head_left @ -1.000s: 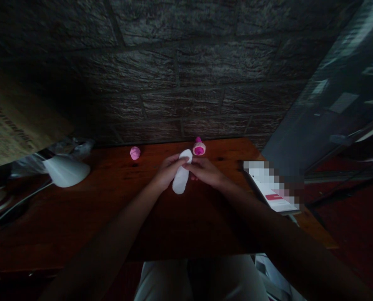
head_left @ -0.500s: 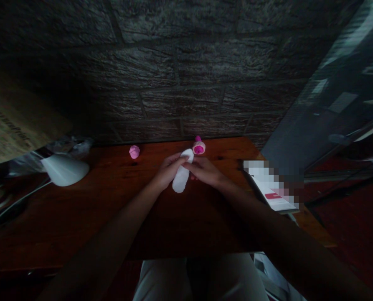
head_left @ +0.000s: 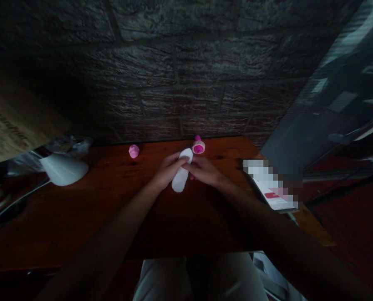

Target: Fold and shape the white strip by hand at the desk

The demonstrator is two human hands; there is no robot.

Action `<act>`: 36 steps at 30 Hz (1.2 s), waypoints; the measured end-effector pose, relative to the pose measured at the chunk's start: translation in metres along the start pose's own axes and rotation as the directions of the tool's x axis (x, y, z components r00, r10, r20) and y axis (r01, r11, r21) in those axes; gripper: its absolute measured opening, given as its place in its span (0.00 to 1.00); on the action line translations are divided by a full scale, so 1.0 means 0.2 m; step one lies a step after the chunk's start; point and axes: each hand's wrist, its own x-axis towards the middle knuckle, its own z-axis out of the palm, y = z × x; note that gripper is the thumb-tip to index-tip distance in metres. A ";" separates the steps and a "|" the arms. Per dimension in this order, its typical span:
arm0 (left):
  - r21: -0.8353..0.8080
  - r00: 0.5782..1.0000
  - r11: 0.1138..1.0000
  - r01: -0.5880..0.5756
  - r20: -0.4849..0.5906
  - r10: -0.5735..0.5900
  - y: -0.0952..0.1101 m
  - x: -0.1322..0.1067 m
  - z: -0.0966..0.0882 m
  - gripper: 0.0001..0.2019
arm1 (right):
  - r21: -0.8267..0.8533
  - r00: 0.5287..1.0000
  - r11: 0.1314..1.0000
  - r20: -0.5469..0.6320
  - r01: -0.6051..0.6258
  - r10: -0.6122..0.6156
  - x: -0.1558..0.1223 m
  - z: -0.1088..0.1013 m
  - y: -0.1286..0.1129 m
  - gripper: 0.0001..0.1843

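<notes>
A flat, elongated white piece of soft modelling clay (head_left: 180,179) is held over the table, tilted with its far end to the right. My left hand (head_left: 168,169) grips it from the left, with the thumb on its upper face. From the right, my right hand (head_left: 204,170) pinches it, its thumb meeting the left one near the middle. The fingers beneath are mostly hidden. Just beyond the hands sits a pink clay shape (head_left: 199,146) with a darker pink hollow. A small pink clay lump (head_left: 134,151) rests farther left.
The wooden table (head_left: 111,217) meets a dark brick wall (head_left: 161,75). At left are a white lamp-like cone (head_left: 65,169) with a cable and a brown printed bag (head_left: 13,117). A tablet-like device (head_left: 278,200), partly blurred out, lies at right.
</notes>
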 end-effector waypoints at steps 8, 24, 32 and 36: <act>-0.002 1.000 1.000 0.001 0.005 -0.001 0.00 0.00 0.00 0.13 | -0.049 1.000 0.998 -0.004 0.026 -0.026 0.00 0.00 0.02 0.12; 0.007 1.000 1.000 -0.024 -0.003 0.024 0.00 0.00 0.00 0.11 | -0.090 0.999 0.995 -0.007 0.051 -0.051 0.00 0.00 0.03 0.12; -0.030 0.999 0.999 -0.027 -0.038 0.026 -0.01 0.01 0.01 0.11 | -0.060 0.999 0.997 -0.019 0.046 -0.047 -0.01 0.01 0.00 0.12; -0.107 0.998 0.994 -0.029 -0.051 0.023 0.00 0.02 0.00 0.11 | -0.030 1.000 1.000 -0.013 0.004 -0.005 -0.02 0.01 -0.04 0.11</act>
